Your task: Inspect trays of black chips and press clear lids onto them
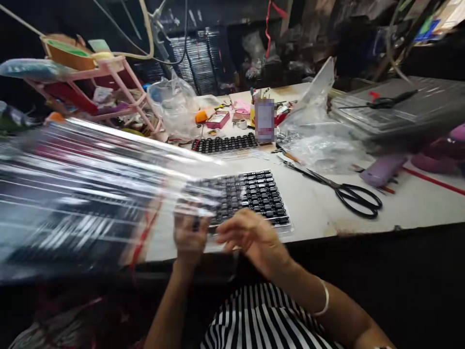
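Observation:
A clear plastic tray of small black parts in rows [267, 194] lies on the table in front of me. My left hand [191, 235] is at its near left corner, smeared by motion, with clear shiny plastic over or against the fingers. Whether it grips that plastic I cannot tell. My right hand [252, 237] hovers at the tray's near edge, fingers loosely bent and apart, with nothing visible in them. On the left, close to my left hand, is a large blurred stack of clear plastic sheets or trays [90, 194] with a red string [145, 237] across it.
Black-handled scissors [358, 198] lie to the right. A second tray of black parts [225, 143] sits farther back, near a blurred-out upright phone-like object [265, 121]. Crumpled clear bags [319, 140], a pink rack [123, 87] and stacked clear trays [392, 106] stand around.

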`<state>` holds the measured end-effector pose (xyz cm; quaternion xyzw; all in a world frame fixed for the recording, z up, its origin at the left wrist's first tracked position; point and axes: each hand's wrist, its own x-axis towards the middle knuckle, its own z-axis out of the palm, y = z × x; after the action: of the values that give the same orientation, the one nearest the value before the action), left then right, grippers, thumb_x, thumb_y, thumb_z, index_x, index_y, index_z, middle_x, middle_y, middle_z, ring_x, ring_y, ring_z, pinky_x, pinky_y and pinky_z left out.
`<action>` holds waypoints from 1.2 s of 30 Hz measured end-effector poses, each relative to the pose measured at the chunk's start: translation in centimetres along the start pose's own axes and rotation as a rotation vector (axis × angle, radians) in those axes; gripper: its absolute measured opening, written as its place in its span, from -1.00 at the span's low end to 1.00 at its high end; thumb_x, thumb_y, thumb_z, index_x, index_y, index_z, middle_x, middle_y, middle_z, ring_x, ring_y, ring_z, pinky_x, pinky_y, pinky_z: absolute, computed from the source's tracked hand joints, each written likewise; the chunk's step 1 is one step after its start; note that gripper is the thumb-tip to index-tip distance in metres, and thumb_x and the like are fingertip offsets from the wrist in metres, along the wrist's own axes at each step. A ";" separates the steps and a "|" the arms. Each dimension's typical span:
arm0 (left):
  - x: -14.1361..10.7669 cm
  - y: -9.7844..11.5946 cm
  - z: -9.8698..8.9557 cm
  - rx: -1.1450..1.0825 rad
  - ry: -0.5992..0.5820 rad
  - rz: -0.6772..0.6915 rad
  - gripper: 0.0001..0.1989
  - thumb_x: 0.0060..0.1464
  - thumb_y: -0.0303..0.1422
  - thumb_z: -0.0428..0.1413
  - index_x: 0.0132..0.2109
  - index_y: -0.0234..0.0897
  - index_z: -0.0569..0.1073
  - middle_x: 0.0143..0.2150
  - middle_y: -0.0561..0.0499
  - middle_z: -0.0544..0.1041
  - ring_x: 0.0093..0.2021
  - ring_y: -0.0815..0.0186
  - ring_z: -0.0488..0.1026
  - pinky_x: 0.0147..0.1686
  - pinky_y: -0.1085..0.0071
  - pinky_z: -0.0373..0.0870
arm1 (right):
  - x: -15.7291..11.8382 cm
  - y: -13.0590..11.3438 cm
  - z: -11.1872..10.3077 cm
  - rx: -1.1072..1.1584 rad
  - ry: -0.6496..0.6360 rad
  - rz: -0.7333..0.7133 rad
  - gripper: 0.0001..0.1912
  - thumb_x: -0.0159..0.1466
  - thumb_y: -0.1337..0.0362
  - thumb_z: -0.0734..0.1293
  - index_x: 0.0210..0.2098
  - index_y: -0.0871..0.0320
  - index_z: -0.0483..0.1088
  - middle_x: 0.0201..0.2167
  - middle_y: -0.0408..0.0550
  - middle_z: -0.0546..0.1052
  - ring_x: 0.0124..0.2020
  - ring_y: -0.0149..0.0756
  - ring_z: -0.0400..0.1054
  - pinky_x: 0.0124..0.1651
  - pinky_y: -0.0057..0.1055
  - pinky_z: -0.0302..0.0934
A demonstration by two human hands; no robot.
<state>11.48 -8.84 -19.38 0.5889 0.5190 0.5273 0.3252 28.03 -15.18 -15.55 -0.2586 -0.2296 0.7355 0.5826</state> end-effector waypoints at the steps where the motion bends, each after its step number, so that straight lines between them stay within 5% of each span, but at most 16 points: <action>1: 1.0 -0.6 -1.5 -0.003 0.067 -0.012 -0.52 -0.09 -0.19 0.26 0.02 -0.17 0.44 0.29 -0.06 0.23 0.33 0.02 0.03 0.28 0.03 0.01 | 0.1 -1.4 -1.2 -0.049 0.085 -0.115 -0.81 0.15 0.21 0.34 -0.32 0.11 0.24 -0.32 -0.05 0.60 -0.36 -0.23 0.52 -0.38 -0.37 0.35; 4: 3.0 -2.9 -6.4 -0.063 0.280 -0.088 -0.55 0.00 -0.15 0.18 0.01 -0.26 0.42 0.08 -0.17 0.44 0.13 0.08 0.36 0.15 0.08 0.25 | 0.6 -5.1 -4.9 -0.253 0.282 -0.247 -0.67 0.09 0.26 0.34 -0.14 0.08 0.27 -0.38 -0.07 0.60 -0.43 -0.23 0.51 -0.55 -0.47 0.24; 9: 3.3 -5.8 -10.3 -0.117 0.232 -0.216 -0.56 0.02 -0.10 0.10 -0.07 -0.36 0.44 -0.19 -0.17 0.56 -0.21 0.21 0.54 -0.08 0.14 0.44 | 1.6 -6.6 -8.1 -0.471 0.432 -0.174 -0.54 0.07 0.26 0.37 -0.01 0.10 0.32 -0.40 -0.01 0.59 -0.47 -0.23 0.51 -0.61 -0.50 0.20; 16: 3.7 -5.6 -8.6 -0.048 -0.003 -0.200 -0.50 -0.05 -0.09 0.18 -0.03 -0.33 0.49 0.01 -0.21 0.52 0.02 0.13 0.45 0.10 0.14 0.29 | 1.8 -7.1 -10.0 -0.608 0.531 -0.155 -0.52 0.05 0.20 0.43 -0.02 0.07 0.38 -0.49 -0.10 0.53 -0.51 -0.25 0.45 -0.59 -0.41 0.31; 22: 5.0 -5.1 -6.7 0.054 -0.164 -0.128 -0.56 0.02 -0.11 0.12 -0.01 -0.26 0.49 0.05 -0.12 0.51 0.06 0.16 0.42 0.08 0.22 0.30 | 0.8 -7.8 -12.3 -0.857 0.580 -0.150 -0.26 0.09 0.04 0.41 0.19 0.17 0.20 -0.62 -0.22 0.39 -0.70 -0.42 0.22 -0.73 -0.51 0.13; 29: 7.3 -5.7 -5.0 0.219 -0.204 -0.071 -0.54 0.00 -0.14 0.12 0.01 -0.28 0.48 -0.02 -0.13 0.54 0.00 0.09 0.45 0.08 0.14 0.29 | 2.2 -7.8 -13.5 -1.403 0.550 -0.226 -0.42 0.25 -0.03 0.23 0.16 0.15 0.24 -0.26 0.00 0.44 -0.54 -0.35 0.37 -0.66 -0.45 0.23; 33: 8.1 -5.9 -4.8 0.269 -0.261 -0.017 -0.51 -0.02 -0.14 0.14 0.03 -0.28 0.48 0.11 -0.15 0.46 0.17 0.08 0.32 0.21 0.16 0.12 | 4.2 -8.1 -13.3 -1.885 0.406 -0.256 -0.51 0.34 0.13 0.14 0.21 0.17 0.20 -0.13 0.08 0.44 -0.31 -0.24 0.43 -0.29 -0.33 0.36; 36: 8.1 -6.1 -4.8 0.344 -0.329 0.011 -0.45 0.07 -0.12 0.04 0.14 -0.31 0.38 0.18 -0.16 0.40 0.19 0.10 0.29 0.21 0.13 0.12 | 5.2 -7.6 -12.3 -2.042 0.376 -0.207 -0.50 0.36 0.17 0.09 0.25 0.16 0.16 -0.02 0.19 0.40 -0.22 -0.10 0.43 -0.24 -0.21 0.34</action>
<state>4.46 -0.41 -21.69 0.7165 0.5380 0.3298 0.2973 40.63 -8.00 -20.69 -0.7176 -0.6690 0.0861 0.1734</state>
